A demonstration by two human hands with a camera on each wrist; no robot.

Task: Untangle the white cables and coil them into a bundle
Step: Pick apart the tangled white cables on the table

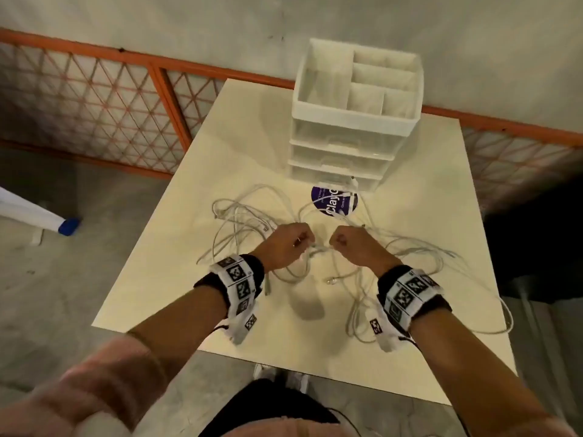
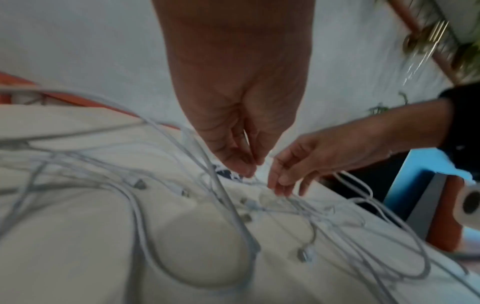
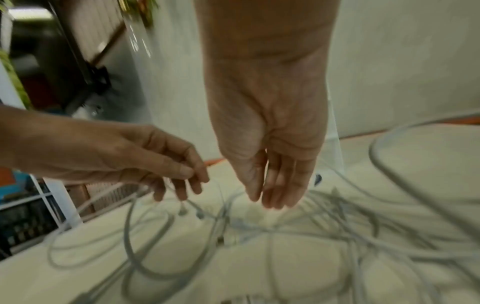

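Note:
Several white cables (image 1: 243, 220) lie tangled across the cream table (image 1: 176, 279), with loops spreading left and right and some plugs showing. Both hands hover close together over the middle of the tangle. My left hand (image 1: 307, 244) pinches a thin strand between thumb and fingertips; the left wrist view shows that left hand (image 2: 250, 171) above the cables (image 2: 228, 205). My right hand (image 1: 334, 242) pinches the same knot of cable just to the right. In the right wrist view the right hand (image 3: 265, 197) points down at the cables (image 3: 285, 228), beside the left hand (image 3: 197, 176).
A white drawer organiser (image 1: 353, 121) with open top compartments stands at the back of the table. A round purple sticker (image 1: 334, 203) lies in front of it under some cable. An orange mesh fence (image 1: 94, 99) runs behind. Cable loops hang over the table's right edge.

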